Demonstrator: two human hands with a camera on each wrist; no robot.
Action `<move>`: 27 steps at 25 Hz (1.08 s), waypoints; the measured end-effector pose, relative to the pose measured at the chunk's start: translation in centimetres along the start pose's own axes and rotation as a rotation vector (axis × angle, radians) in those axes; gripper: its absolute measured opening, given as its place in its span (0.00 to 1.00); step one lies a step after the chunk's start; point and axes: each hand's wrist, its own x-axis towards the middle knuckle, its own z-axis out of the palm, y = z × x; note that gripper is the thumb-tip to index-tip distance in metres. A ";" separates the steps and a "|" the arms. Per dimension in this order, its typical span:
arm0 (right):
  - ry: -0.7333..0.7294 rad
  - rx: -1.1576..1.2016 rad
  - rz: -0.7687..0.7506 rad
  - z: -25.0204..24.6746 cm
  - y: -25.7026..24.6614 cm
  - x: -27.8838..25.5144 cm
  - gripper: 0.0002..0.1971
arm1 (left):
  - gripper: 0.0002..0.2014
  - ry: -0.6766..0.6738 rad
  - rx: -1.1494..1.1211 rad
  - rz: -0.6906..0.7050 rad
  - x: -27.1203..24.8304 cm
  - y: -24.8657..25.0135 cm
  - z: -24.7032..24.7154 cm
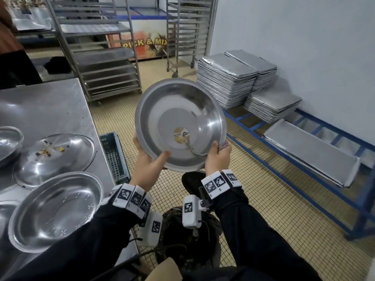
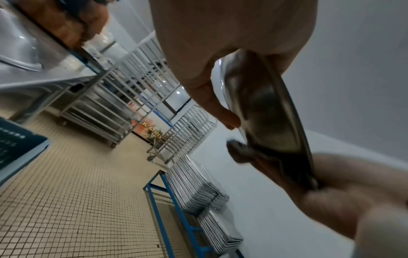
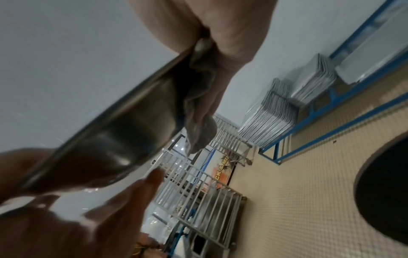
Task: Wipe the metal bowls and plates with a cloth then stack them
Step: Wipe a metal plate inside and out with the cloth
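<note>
A wide metal bowl (image 1: 180, 118) with a round sticker (image 1: 181, 135) at its centre is held tilted up over the floor, its inside facing me. My left hand (image 1: 150, 163) grips its lower left rim, thumb inside. My right hand (image 1: 218, 157) pinches the lower right rim, thumb inside, with a grey cloth (image 1: 224, 145) bunched behind the rim. In the left wrist view the bowl (image 2: 264, 104) shows edge-on with the cloth (image 2: 243, 153) against its underside. The right wrist view shows the cloth (image 3: 198, 113) between my fingers and the bowl (image 3: 114, 131).
The steel table (image 1: 50, 102) at left carries an upturned plate with crumbs (image 1: 54, 157), a bowl (image 1: 56, 207) and another bowl (image 1: 8, 145). A crate (image 1: 113, 155) stands beside it and a dark bin (image 1: 192, 230) below my hands. Tray stacks (image 1: 227, 78) sit on a blue rack (image 1: 304, 175).
</note>
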 end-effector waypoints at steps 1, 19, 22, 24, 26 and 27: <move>-0.021 0.026 0.001 0.3 -0.1 -0.5 0.08 | 0.23 0.011 0.001 0.002 -0.4 0.2 0.4; -0.699 -0.767 -0.850 4.2 2.8 -5.8 0.30 | 0.08 0.214 -0.039 0.046 2.3 1.6 -2.2; -0.541 -1.013 -0.857 2.9 3.7 -1.2 0.32 | 0.08 0.193 -0.059 0.067 2.7 1.9 -2.6; -0.522 -1.018 -0.864 2.5 3.6 -0.6 0.34 | 0.09 0.201 -0.073 0.069 2.7 1.9 -2.5; -0.595 -0.778 -0.839 2.9 3.0 -3.8 0.34 | 0.09 0.212 -0.091 0.069 2.8 1.6 -2.0; -0.629 -0.663 -0.793 3.2 2.6 -5.6 0.32 | 0.08 0.214 -0.092 0.072 2.8 1.5 -1.7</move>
